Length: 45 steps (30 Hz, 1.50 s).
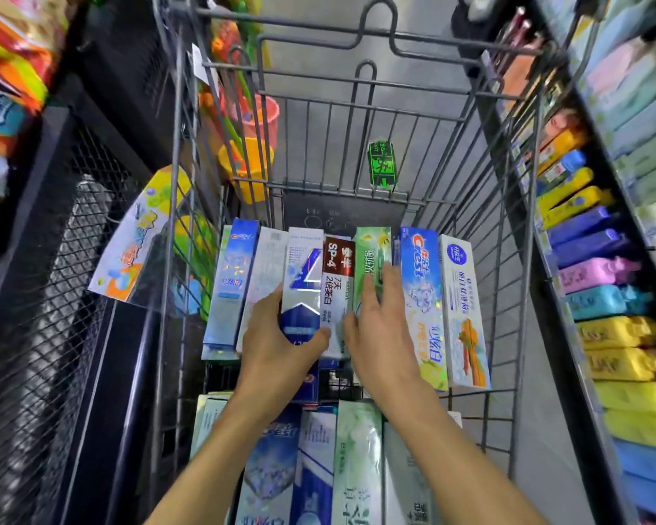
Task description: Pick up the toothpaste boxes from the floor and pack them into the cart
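A grey wire cart [504,236] fills the middle of the head view. Several toothpaste boxes lie side by side in a far row inside it, among them a red and white box [336,282], a green box [372,255] and a blue Crest box [423,293]. My left hand [277,342] grips the blue and white box [303,282], thumb across its near end. My right hand [379,327] lies on the green box with its fingers straight. A second row of boxes [353,460] lies nearer to me, partly under my forearms.
Shelves of coloured packs [599,259] line the right side. A black mesh rack [54,297] stands at the left, with a hanging packet [137,236] and stacked plastic cups [250,145] beside the cart. Grey floor [356,119] shows through the cart's far end.
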{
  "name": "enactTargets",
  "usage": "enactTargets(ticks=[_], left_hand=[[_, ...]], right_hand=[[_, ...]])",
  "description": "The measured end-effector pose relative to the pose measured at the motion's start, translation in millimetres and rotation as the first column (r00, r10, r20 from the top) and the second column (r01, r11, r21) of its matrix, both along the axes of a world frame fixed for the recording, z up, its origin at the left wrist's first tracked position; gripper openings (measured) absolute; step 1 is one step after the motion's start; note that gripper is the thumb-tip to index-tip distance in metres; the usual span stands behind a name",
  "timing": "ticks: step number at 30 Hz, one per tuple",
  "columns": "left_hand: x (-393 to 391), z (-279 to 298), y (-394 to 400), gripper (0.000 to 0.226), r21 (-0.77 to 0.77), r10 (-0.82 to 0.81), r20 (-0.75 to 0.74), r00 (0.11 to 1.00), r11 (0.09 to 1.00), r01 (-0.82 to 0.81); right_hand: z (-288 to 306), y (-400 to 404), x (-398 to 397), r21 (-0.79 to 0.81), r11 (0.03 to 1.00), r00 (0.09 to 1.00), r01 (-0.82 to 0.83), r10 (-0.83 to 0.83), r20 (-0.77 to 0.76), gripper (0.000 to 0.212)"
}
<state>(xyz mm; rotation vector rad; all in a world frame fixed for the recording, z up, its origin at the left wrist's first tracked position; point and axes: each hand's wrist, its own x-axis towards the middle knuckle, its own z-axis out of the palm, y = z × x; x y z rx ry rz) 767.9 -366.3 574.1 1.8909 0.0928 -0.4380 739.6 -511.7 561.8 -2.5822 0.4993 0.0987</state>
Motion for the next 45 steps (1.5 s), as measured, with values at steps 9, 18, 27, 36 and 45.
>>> enactTargets(ticks=[9,18,27,36,45], left_hand=[[4.9,-10.2,-17.1,0.049,0.027,-0.131,0.091,0.987,0.991,0.129],[16.3,-33.2,-41.4,0.035,0.231,-0.291,0.292,0.911,0.946,0.228],[7.6,-40.9,-50.1,0.064,0.501,-0.355,0.134,0.925,0.830,0.246],[9.2,47.6,-34.8,0.102,0.806,-0.672,0.002,0.740,0.439,0.396],[-26.2,178.2,-54.2,0.097,0.850,-0.918,0.199,0.343,0.336,0.407]], right_hand=[[-0.7,-42.8,-19.3,-0.339,0.914,0.974,-0.224,0.197,-0.113,0.071],[-4.3,-64.1,-28.1,-0.288,0.908,0.937,-0.304,0.230,-0.263,0.074],[-7.0,-65.8,-28.9,-0.266,0.918,0.940,-0.293,0.226,-0.255,0.077],[75.2,-71.8,-51.1,-0.201,0.932,0.914,-0.301,0.222,-0.339,0.099],[224.0,-80.9,-144.1,-0.361,0.928,0.970,-0.092,0.002,-0.243,0.113]])
